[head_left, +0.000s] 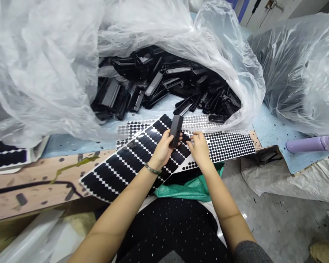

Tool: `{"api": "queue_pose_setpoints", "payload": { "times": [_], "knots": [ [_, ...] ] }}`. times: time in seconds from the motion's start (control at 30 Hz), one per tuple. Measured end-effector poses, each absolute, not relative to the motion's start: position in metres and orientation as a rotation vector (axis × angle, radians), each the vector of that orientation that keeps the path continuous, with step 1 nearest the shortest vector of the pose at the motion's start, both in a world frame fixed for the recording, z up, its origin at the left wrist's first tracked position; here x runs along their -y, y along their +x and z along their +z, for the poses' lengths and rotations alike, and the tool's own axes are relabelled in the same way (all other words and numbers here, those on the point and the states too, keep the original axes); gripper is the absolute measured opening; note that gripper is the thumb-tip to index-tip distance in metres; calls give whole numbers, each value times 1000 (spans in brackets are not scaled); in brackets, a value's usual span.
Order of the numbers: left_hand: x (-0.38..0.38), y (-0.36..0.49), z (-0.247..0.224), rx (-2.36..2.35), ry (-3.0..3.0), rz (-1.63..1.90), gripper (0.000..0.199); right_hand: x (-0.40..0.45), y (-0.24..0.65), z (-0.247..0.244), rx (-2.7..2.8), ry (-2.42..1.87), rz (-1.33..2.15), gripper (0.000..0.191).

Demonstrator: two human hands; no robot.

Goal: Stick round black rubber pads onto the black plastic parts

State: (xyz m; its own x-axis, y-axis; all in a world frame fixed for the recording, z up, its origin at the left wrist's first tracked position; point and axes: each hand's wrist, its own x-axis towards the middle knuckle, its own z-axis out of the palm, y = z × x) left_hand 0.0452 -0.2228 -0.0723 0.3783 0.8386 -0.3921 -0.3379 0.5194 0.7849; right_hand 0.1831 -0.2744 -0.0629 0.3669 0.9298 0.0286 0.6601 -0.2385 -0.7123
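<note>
A large sheet of clear plastic bag [164, 33] spills across a light blue bench [274, 124], with a second bag [296, 73] bulging to the right and a grey concrete floor [276, 226] below. Inside the open mouth of the first bag lies a heap of black plastic parts [164, 84], long and flat, tumbled at all angles.

In front of the heap, long sheets of black adhesive dots [131, 171] on white backing lie overlapping across the bench edge and the person's lap, some dots already gone from the sheet on the right. A green plastic bag [189, 188] sits on the lap, over black dotted trousers [167, 233].

The left hand [161, 149], a beaded bracelet [152, 168] at its wrist, holds one black plastic part [176, 130] nearly upright above the sheets, its fingers [167, 137] closed around the part. The right hand [200, 149] rests just beside it, its fingers [194, 138] bunched over the dots; whether they grip anything cannot be told.
</note>
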Motion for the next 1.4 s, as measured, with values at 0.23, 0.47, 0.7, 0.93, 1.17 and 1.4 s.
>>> {"api": "queue_pose_setpoints", "payload": {
  "times": [0.23, 0.47, 0.7, 0.93, 1.17, 1.4],
  "knots": [
    [231, 40, -67, -721, 587, 868, 41, 288, 179, -47, 940, -1583, 780, 14],
    [254, 38, -41, -644, 719, 982, 45, 291, 160, -18, 683, -1316, 941, 27],
    [257, 39, -36, -661, 779, 1055, 44, 292, 153, -12, 797, -1394, 831, 28],
    [257, 38, -34, -662, 809, 1082, 43, 294, 157, -12, 900, -1426, 781, 23],
    [261, 40, -32, -664, 844, 1157, 40, 301, 151, -2, 1060, -1568, 546, 14],
    [263, 39, -35, -688, 779, 1110, 43, 306, 149, -16, 916, -1531, 625, 58]
  ]
}}
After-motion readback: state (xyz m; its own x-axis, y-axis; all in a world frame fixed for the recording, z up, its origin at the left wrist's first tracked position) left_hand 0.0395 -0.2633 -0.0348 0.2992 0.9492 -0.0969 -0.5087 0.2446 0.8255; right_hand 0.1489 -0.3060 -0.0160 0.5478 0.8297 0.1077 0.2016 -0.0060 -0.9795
